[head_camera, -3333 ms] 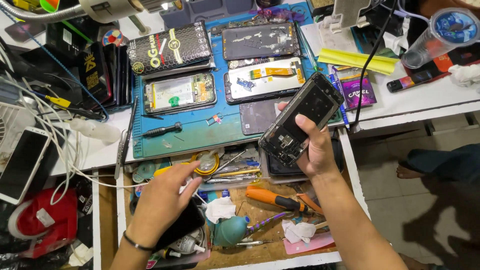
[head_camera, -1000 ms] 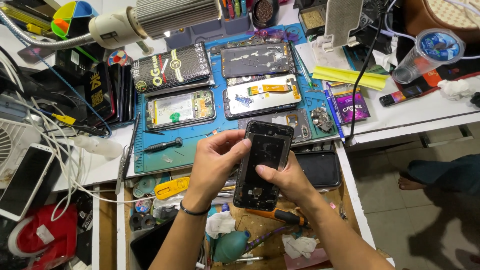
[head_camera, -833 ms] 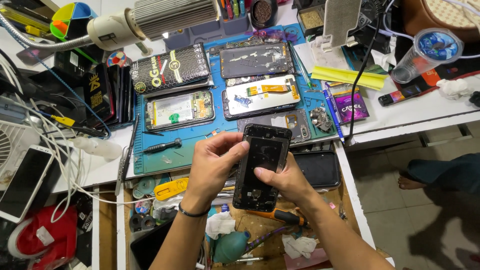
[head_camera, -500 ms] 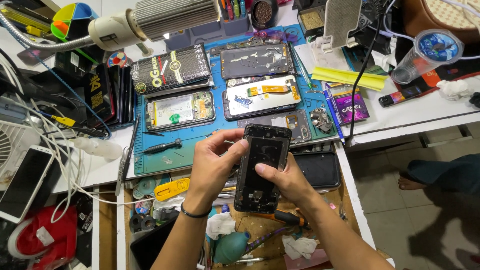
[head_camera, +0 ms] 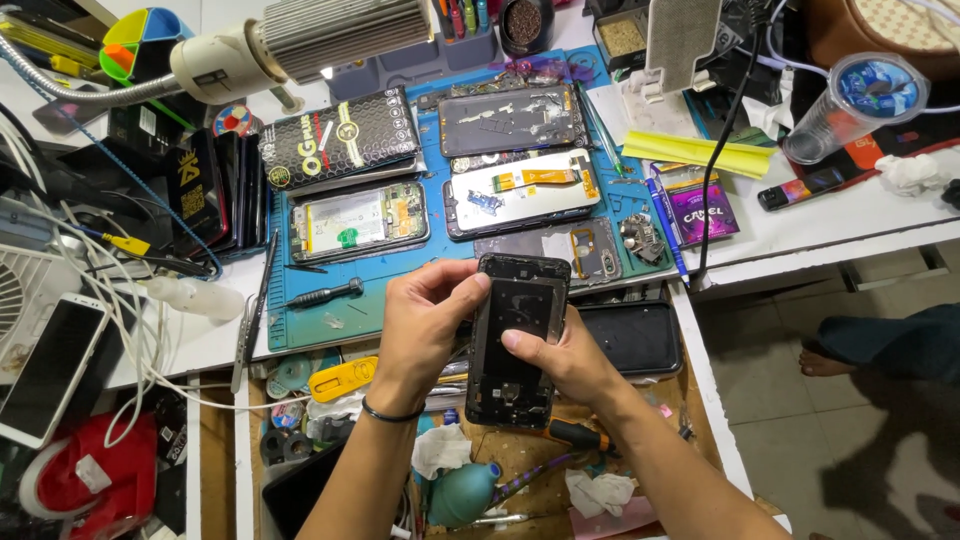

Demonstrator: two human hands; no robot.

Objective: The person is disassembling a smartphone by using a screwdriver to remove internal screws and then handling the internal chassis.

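Note:
I hold a black phone frame (head_camera: 516, 340) upright in front of me, its stripped inner side facing up. My left hand (head_camera: 425, 325) grips its left edge, with the fingers curled over the top left corner. My right hand (head_camera: 565, 355) supports it from the right, and the thumb presses on the middle of the frame. Both hands hover above an open drawer (head_camera: 250, 470) full of small tools.
A blue work mat (head_camera: 330, 320) holds several opened phones, a black screwdriver (head_camera: 325, 294) and loose parts. A lamp (head_camera: 300, 45) hangs at the top left. A white phone (head_camera: 50, 365) lies at the left. A plastic cup (head_camera: 850, 105) stands at the right. Another person's foot (head_camera: 825, 360) is on the floor.
One hand held the frame out to the right at first. Both hands now hold it in front of me, and my right thumb has slid onto its middle.

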